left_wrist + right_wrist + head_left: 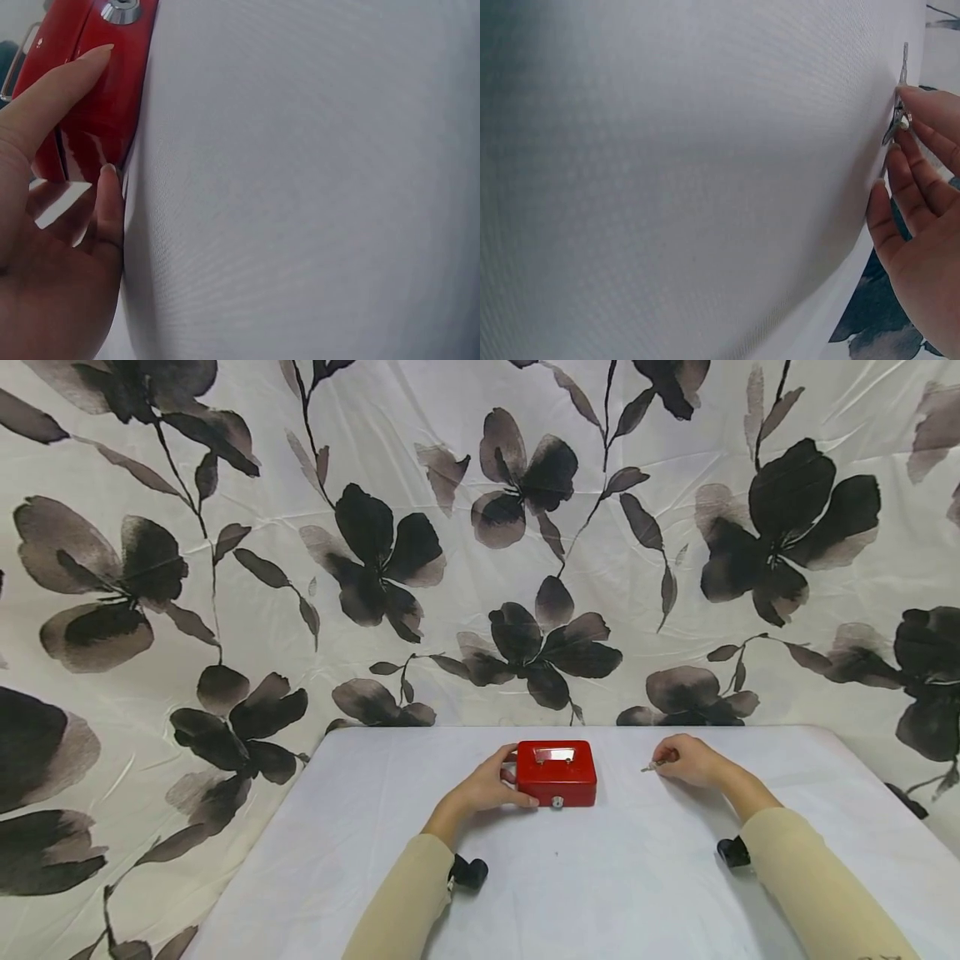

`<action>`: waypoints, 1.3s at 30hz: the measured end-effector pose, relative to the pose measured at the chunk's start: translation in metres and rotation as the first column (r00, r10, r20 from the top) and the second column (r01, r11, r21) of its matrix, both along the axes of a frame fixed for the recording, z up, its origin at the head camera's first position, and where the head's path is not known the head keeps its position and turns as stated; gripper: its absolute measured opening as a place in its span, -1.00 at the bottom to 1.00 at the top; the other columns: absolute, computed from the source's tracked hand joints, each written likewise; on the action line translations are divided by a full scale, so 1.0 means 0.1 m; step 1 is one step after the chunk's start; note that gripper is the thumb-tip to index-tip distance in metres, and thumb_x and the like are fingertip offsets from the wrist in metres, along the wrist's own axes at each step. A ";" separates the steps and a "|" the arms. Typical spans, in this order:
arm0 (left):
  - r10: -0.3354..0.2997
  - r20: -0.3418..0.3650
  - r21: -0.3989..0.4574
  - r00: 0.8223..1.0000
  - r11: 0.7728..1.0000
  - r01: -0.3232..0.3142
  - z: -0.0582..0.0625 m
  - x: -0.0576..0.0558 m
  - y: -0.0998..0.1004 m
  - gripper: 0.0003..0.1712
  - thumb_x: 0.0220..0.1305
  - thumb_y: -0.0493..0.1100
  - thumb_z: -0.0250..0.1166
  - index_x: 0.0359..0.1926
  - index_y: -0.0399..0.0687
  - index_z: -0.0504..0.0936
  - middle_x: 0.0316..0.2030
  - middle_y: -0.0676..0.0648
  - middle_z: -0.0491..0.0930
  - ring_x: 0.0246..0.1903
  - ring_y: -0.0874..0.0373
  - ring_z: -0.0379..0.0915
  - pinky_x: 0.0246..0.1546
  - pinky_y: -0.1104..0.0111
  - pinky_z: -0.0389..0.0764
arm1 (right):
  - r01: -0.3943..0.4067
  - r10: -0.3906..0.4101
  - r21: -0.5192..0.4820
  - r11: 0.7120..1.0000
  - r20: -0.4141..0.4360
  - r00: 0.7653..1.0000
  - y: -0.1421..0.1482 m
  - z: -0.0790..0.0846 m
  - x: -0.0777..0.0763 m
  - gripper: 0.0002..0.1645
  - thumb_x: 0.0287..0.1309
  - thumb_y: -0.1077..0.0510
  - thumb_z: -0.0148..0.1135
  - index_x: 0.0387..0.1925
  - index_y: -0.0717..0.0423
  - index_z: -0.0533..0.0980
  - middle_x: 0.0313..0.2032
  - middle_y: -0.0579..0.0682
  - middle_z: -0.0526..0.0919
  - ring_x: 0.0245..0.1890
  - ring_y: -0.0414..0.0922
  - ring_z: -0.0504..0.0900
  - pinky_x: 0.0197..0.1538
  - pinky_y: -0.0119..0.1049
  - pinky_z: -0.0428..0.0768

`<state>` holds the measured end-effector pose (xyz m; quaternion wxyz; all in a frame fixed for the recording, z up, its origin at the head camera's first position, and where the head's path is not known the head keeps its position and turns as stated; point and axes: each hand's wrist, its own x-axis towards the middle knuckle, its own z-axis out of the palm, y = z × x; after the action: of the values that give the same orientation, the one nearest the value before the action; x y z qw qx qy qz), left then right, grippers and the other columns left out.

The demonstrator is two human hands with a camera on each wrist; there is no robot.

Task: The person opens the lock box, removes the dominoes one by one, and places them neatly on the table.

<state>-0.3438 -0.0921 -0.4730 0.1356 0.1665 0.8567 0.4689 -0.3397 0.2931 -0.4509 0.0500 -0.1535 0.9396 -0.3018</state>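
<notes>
A red cash box (557, 785) with its lid down sits near the far edge of the table, its handle on top and a round silver lock (557, 802) on the front. My left hand (486, 783) grips the box's left end; in the left wrist view the thumb (64, 90) lies on its front face. To the right of the box and apart from it, my right hand (686, 760) pinches a small silver key (649, 767) between thumb and fingers. In the right wrist view the key (904, 64) points away from the fingertips, close to the cloth.
A white cloth (600, 877) covers the table. Behind its far edge hangs a floral curtain (450, 552) with dark blossoms. Black wrist cameras are strapped to the left wrist (469, 872) and the right wrist (733, 852).
</notes>
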 end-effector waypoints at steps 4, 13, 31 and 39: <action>0.000 0.009 -0.005 1.000 1.000 0.000 0.01 0.01 0.01 0.13 0.02 -0.06 0.64 0.54 0.07 0.20 0.27 -0.05 0.45 0.04 0.06 0.42 -0.03 0.18 0.62 | 0.005 -0.005 -0.005 1.000 0.005 1.000 0.00 0.00 0.00 -0.86 0.24 0.31 0.34 -0.18 0.32 0.61 -0.27 0.06 0.58 -0.23 -0.04 0.45 -0.11 -0.12 0.46; 0.003 0.030 -0.005 1.000 1.000 -0.003 0.01 0.01 0.01 0.14 0.01 -0.04 0.64 0.54 0.10 0.19 0.25 -0.04 0.45 0.05 0.06 0.41 -0.04 0.20 0.64 | 0.012 -0.011 -0.024 1.000 0.025 1.000 0.00 0.01 0.01 -0.87 0.24 0.34 0.32 -0.19 0.33 0.57 -0.28 0.05 0.57 -0.26 -0.05 0.45 -0.14 -0.14 0.47; -0.013 0.025 0.002 1.000 1.000 0.013 -0.02 -0.04 0.00 0.16 -0.01 -0.08 0.65 0.55 0.10 0.18 0.26 -0.03 0.43 0.01 0.06 0.44 -0.07 0.20 0.63 | -0.026 0.027 -0.035 0.999 0.049 0.998 -0.01 0.04 0.05 -0.92 0.27 0.31 0.32 -0.31 0.27 0.57 -0.39 0.01 0.55 -0.35 -0.09 0.45 -0.26 -0.23 0.45; -0.016 0.028 0.015 0.999 1.000 0.015 -0.02 -0.04 0.00 0.14 0.00 -0.08 0.65 0.54 0.13 0.21 0.26 -0.03 0.44 0.03 0.05 0.42 -0.07 0.19 0.64 | -0.038 0.039 -0.032 0.999 0.010 0.999 0.01 0.00 0.05 -0.94 0.26 0.31 0.31 -0.35 0.24 0.59 -0.43 -0.03 0.55 -0.38 -0.11 0.45 -0.28 -0.26 0.46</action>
<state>-0.3476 -0.0925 -0.4751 0.1500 0.1675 0.8498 0.4767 -0.3344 0.2943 -0.4505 0.0584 -0.1706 0.9314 -0.3163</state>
